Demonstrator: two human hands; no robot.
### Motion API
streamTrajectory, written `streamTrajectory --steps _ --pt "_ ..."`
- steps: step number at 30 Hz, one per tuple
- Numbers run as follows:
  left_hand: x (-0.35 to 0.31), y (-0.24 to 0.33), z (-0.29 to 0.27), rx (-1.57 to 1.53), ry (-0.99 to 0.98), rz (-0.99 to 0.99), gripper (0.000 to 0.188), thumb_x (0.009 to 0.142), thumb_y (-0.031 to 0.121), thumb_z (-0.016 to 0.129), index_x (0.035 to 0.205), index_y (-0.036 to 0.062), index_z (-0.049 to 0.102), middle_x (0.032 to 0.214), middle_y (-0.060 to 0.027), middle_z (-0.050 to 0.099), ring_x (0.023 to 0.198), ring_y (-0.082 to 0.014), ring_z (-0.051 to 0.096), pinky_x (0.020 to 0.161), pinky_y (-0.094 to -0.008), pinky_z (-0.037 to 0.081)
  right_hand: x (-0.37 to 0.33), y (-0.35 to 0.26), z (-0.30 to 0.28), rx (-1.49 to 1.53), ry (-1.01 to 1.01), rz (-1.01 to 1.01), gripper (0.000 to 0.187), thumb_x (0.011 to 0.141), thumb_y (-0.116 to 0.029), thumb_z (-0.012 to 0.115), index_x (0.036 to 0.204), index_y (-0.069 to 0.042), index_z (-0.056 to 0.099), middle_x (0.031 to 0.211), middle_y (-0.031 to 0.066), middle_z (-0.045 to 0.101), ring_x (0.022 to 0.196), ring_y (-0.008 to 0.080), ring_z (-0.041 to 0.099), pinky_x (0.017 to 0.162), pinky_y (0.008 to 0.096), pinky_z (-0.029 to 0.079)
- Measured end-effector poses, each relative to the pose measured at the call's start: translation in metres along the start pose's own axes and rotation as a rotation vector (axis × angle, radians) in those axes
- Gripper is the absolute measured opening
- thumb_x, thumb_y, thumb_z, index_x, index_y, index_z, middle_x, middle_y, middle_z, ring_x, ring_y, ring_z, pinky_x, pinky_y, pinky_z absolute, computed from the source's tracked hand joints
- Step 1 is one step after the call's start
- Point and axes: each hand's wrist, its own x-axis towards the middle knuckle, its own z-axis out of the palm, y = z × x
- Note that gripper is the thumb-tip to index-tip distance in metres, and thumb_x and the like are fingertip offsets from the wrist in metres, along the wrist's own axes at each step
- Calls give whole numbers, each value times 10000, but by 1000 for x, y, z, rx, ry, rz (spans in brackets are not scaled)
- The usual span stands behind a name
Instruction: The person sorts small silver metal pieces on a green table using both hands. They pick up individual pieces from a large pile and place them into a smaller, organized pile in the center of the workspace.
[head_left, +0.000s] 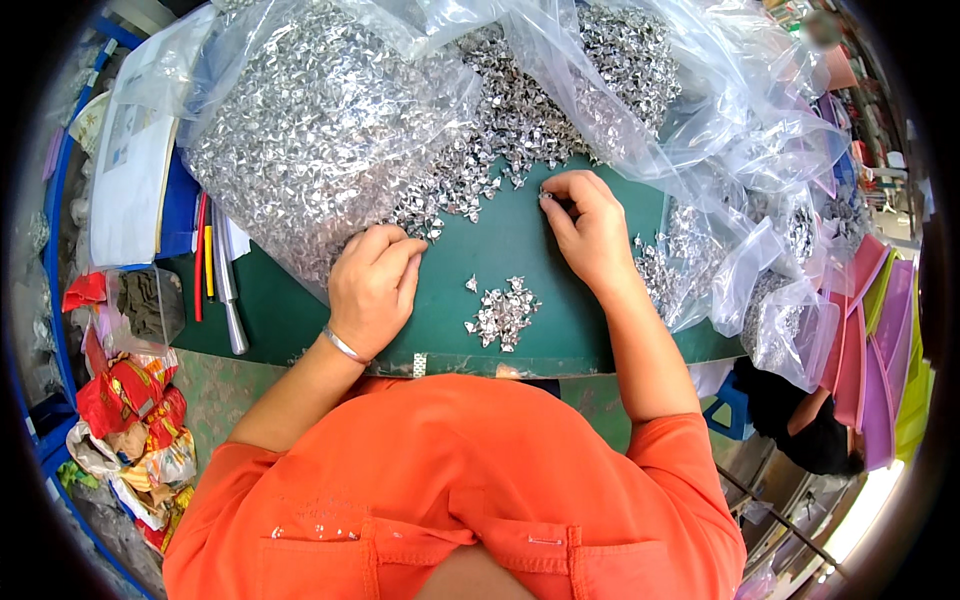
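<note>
A large heap of small silvery metal pieces [520, 110] spreads over the far side of a green tabletop [480, 258], partly inside a clear plastic bag [300, 130]. My left hand [372, 285], a silver bangle at its wrist, rests by the heap's near edge with its fingers curled together; what they hold, if anything, is hidden. On the right, my right hand [592, 228] pinches one small metal piece [545, 196] between thumb and forefinger, just above the table. A small separate pile of metal pieces [503, 315] lies between my forearms near the front edge.
More clear bags of metal pieces [775, 320] crowd the right. At left lie papers [130, 190], a red pen [200, 260], a yellow pen [209, 265], a silver tool [228, 290] and a clear box [150, 310]. Pink and purple trays [870, 370] stand right, near another person [800, 420].
</note>
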Motion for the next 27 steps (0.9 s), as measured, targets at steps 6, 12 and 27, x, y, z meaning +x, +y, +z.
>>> streamTrajectory --steps 6,12,27 --pt "-1 -1 0 0 6 4 145 813 -12 739 946 45 731 930 -99 656 827 -309 650 724 -398 519 -6 -6 -16 41 -248 -213 116 808 48 713 903 -14 692 921 127 690 902 338 673 803 406 548" --pt "-1 -2 0 -8 4 -7 154 807 -17 740 948 43 729 930 -102 655 824 -310 650 723 -396 519 -8 -7 -15 16 -86 -60 164 799 40 741 939 -29 694 936 119 704 911 322 667 806 396 545" --pt "0 -2 1 -11 14 11 155 803 -25 738 944 35 721 919 -108 649 813 -315 646 714 -400 515 -19 -7 -28 153 -131 -17 140 845 96 661 941 -6 669 928 121 678 841 283 676 754 345 541"
